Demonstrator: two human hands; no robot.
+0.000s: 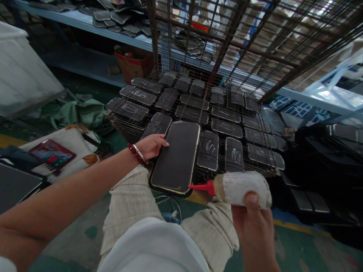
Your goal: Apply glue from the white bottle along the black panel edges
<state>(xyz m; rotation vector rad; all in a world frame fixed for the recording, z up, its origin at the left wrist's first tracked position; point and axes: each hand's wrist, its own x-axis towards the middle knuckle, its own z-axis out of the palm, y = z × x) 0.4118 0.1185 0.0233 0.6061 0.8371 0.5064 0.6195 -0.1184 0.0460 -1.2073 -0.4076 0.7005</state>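
Observation:
My left hand (pixel 153 146) grips the left edge of a dark rectangular panel (pixel 178 156) with rounded corners, its thumb on the upper face. The panel is tilted above my lap, and a pale yellowish line runs along its rim. In my right hand (pixel 252 217) is a white squeeze bottle (pixel 246 189), lying sideways. Its red nozzle (pixel 201 186) points left, with the tip at the panel's lower right corner. Behind the panel, many similar dark pieces (pixel 227 127) lie in rows on a wire rack (pixel 124 126), several with glossy streaks on them.
A tall wire grid (pixel 227 41) rises behind the rack. Blue shelving (pixel 85 24) holds more dark pieces, with a cardboard box (pixel 134 64) below. At left, a phone (pixel 53 153) lies on a pale padded surface; dark stacks (pixel 304 200) stand at right.

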